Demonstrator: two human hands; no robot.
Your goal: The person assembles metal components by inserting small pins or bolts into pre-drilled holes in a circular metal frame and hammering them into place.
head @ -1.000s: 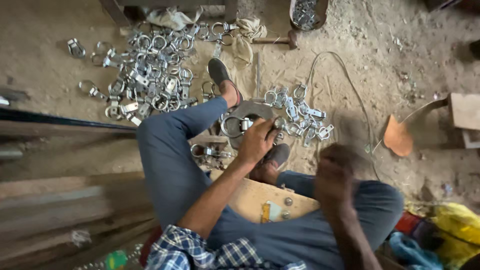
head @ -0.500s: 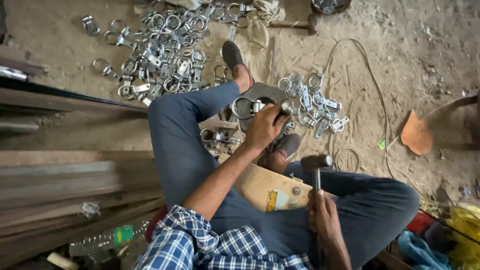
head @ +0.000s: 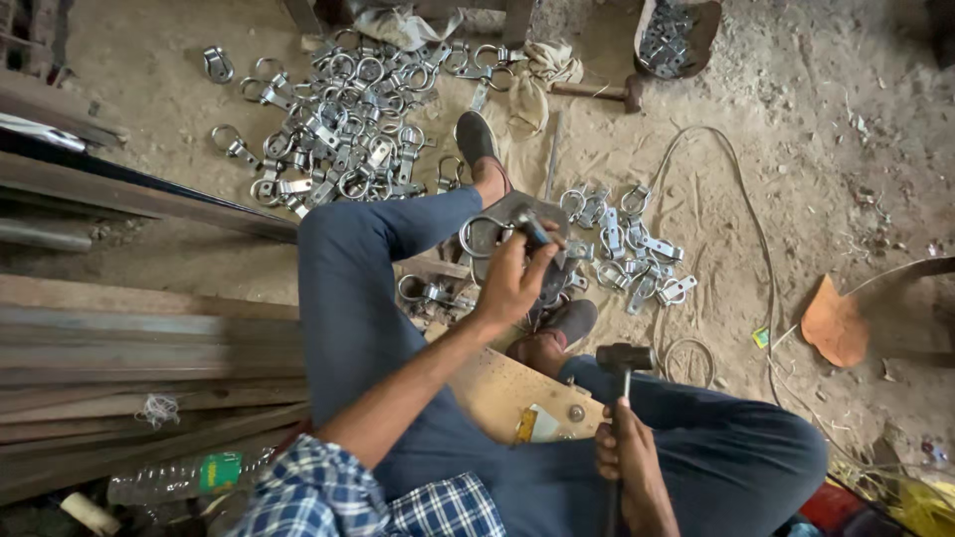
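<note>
Grey metal ring clamp [head: 494,237], mid-frame: we pinch it with left hand [head: 514,281]; right hand [head: 627,459] grips black-headed hammer [head: 625,360], lower centre, bare sandy floor [head: 816,149] rightward.

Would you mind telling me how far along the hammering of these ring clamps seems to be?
Possibly done, though I cannot tell: the big pile of ring clamps beyond the left knee. In hand: the left hand steadies one clamp on the metal block, while the right hand holds the hammer raised. Seemingly left: the smaller pile beside the block.
</note>
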